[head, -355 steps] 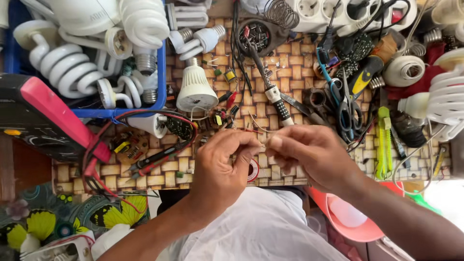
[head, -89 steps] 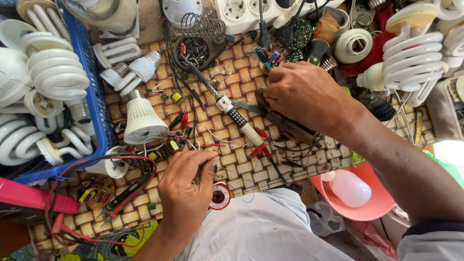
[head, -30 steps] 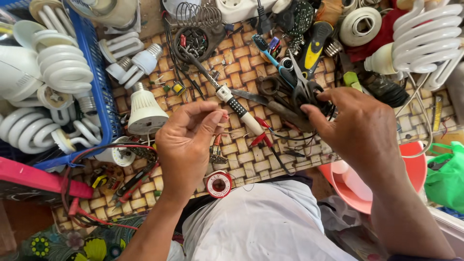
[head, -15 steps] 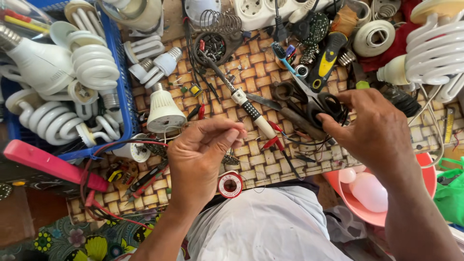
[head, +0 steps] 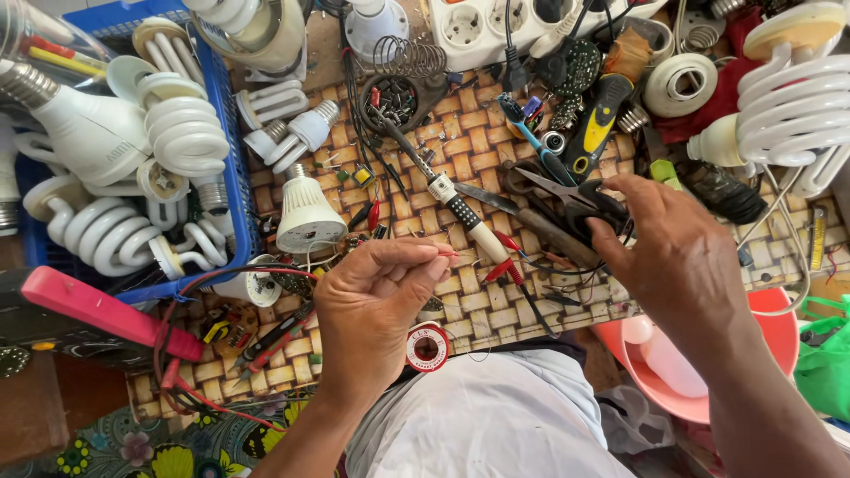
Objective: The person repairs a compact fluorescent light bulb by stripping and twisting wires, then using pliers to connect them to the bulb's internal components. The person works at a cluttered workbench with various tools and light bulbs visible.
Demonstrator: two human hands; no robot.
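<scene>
My left hand [head: 376, 296] is raised over the woven mat [head: 460, 142] and pinches a thin red wire end [head: 445, 255] between thumb and forefinger. My right hand [head: 677, 252] hovers over black-handled scissors [head: 575, 196], fingers curled toward the handles; whether it touches them I cannot tell. Between the hands lies a soldering iron with a white handle [head: 460, 212]. A small red solder spool [head: 428, 345] sits at the mat's near edge below my left hand. A white LED bulb [head: 305, 217] stands left of the left hand.
A blue basket [head: 232, 168] at the left holds several spiral lamps. A white power strip [head: 496, 26] lies at the top. A large spiral lamp [head: 792, 106] sits at the right, a pink bowl [head: 779, 323] at lower right, a red-handled probe [head: 97, 310] with red leads at the left.
My left hand has shifted slightly right, still pinching the wire. My right hand has spread its fingers a little over the scissors. The view has drifted slightly.
</scene>
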